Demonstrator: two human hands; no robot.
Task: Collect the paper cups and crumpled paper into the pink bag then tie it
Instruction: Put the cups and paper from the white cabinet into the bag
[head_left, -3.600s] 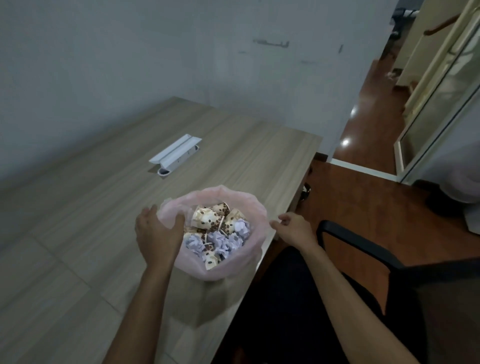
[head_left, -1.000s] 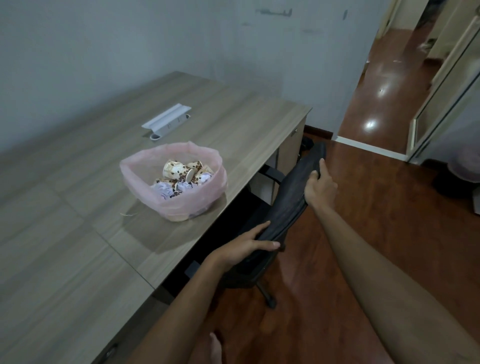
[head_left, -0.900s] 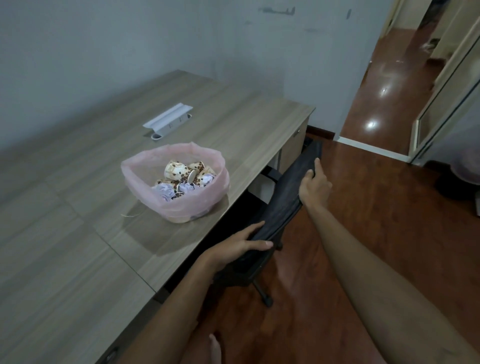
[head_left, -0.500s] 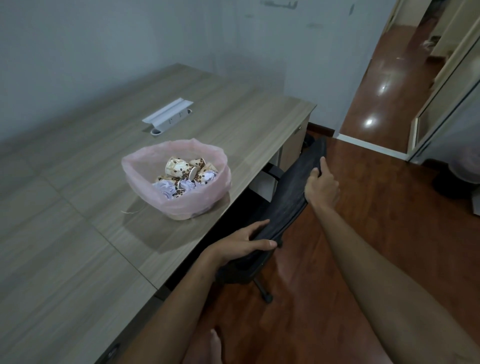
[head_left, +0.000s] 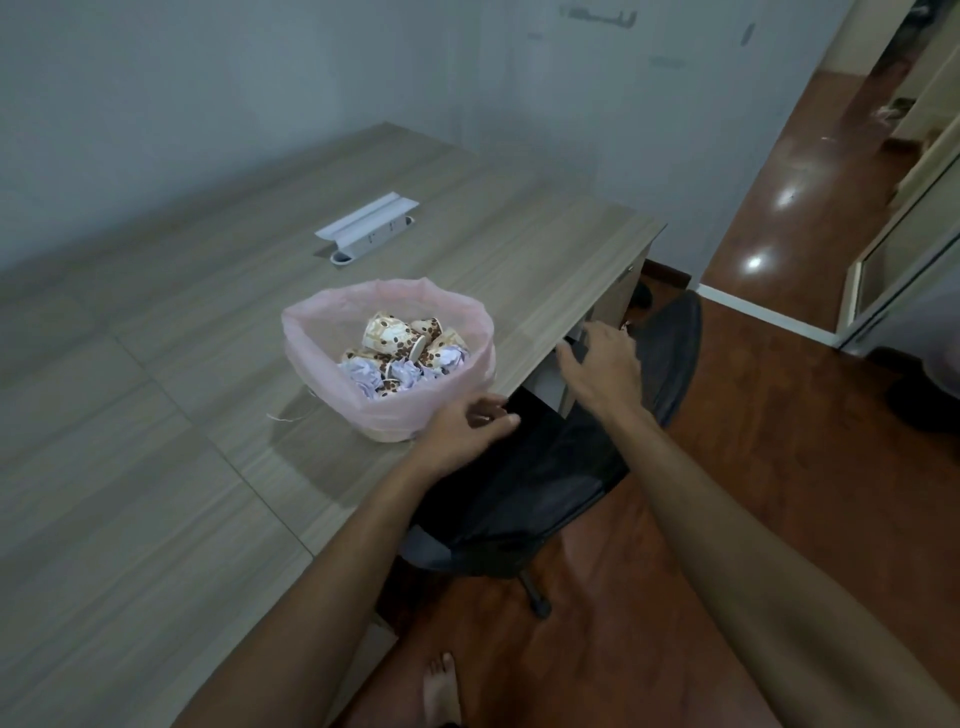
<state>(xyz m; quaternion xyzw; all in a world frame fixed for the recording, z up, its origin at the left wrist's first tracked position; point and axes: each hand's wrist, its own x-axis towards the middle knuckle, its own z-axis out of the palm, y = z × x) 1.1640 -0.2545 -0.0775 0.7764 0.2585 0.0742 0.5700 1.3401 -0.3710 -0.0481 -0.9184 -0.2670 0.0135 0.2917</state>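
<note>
A: The left hand (head_left: 462, 434) reaches forward over the desk edge, palm down, fingers loosely spread and slightly curled, holding nothing. Its fingertips sit just beside the near wall of the bag (head_left: 332, 358); whether they touch the plastic cannot be told

B: And the right hand (head_left: 605, 364)?

A: It is stretched further out, past the desk's (head_left: 156, 467) corner, palm down with the fingers opened out and empty. It hovers above the dark chair (head_left: 545, 483), which is tucked partly under the desk. Both forearms are bare and extended almost straight from the bottom of the view, the right one running long across the lower right

B: Where is the bag?

A: It stands on the desk near the front edge, mouth wide open and untied, rim folded outward. Inside lie the cups (head_left: 387, 335), printed with a coffee-bean pattern and tipped on their sides, with the crumpled paper (head_left: 366, 376) among them toward the near side

B: Anything else on the desk?

A: A white cable box (head_left: 366, 226) set into the top, well behind the bag. A bare foot (head_left: 441, 688) shows on the wooden floor (head_left: 779, 415) below the arms
</note>
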